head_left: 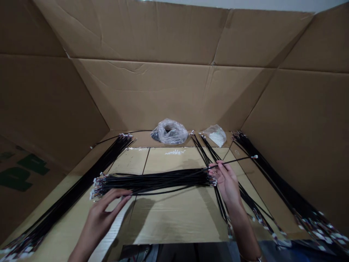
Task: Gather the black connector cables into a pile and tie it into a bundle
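The right hand (225, 185) pinches a single black connector-tipped wire (234, 162) above the gathered wire bundle (155, 179) on the cardboard sheet (174, 222), the open left hand (103, 220) lying beside that bundle's connector end, while further wire bundles (272, 173) remain separate along the sides.

A crumpled plastic bag (169, 131) sits by the cardboard wall (141, 94). A smaller bag of white pieces (216, 135) lies beside it

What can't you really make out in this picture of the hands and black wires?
From the head view:
- The plugs on the bundle of black wires: too small and blurred.
- The dark contents of the clear plastic bag: hidden by cloudy, crumpled plastic.
- The white bits in the small bag: too small to identify.
- The wire in the right hand: fingers hide its grip.
- The left hand: its forearm is cut off by the bottom edge.
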`<state>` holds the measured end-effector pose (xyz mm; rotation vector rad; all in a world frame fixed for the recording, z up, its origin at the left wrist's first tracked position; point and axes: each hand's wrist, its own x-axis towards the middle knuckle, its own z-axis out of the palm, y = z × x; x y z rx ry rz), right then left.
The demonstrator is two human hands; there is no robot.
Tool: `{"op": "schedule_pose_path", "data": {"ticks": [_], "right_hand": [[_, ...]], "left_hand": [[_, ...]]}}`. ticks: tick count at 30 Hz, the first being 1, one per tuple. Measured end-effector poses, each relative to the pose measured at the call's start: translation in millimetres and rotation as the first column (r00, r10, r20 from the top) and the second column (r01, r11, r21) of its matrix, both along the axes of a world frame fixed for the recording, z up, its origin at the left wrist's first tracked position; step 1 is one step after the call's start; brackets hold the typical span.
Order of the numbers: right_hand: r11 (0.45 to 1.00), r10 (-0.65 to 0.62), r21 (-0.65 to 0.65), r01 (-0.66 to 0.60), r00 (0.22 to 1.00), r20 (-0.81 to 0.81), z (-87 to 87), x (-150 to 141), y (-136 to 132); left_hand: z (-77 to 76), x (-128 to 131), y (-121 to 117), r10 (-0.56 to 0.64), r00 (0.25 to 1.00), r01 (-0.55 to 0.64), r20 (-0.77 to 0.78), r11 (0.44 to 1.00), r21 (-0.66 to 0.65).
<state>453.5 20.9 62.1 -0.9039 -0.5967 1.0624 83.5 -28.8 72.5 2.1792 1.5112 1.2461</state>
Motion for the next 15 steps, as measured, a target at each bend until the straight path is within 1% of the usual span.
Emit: {"op": "schedule_pose_path", "data": {"ticks": [3,6,10,12,15], "right_hand": [[0.997,-0.075,-0.005,0.075,0.997,-0.010,-11.8,6,1],[0.994,-0.105,-0.032,0.104,0.994,-0.033,-26.1,7,2],[0.988,-0.152,-0.031,0.152,0.988,0.006,-39.3,3,4],[0.984,-0.169,-0.038,0.171,0.983,0.068,-42.4,3,5],[0.973,-0.192,-0.089,0.214,0.960,0.206,-46.0,5,7]], "left_hand": [[-5.6,-32,2,0.180,0.983,-0.180,0.024,0.984,-0.003],[-13.0,-54,7,0.285,0.958,-0.286,0.042,0.958,0.015],[-20.9,-68,20,0.332,0.943,-0.333,0.026,0.942,0.052],[-23.4,-74,26,0.352,0.936,-0.351,-0.006,0.935,0.051],[-26.8,-81,32,0.355,0.933,-0.352,-0.063,0.934,0.061]]}}
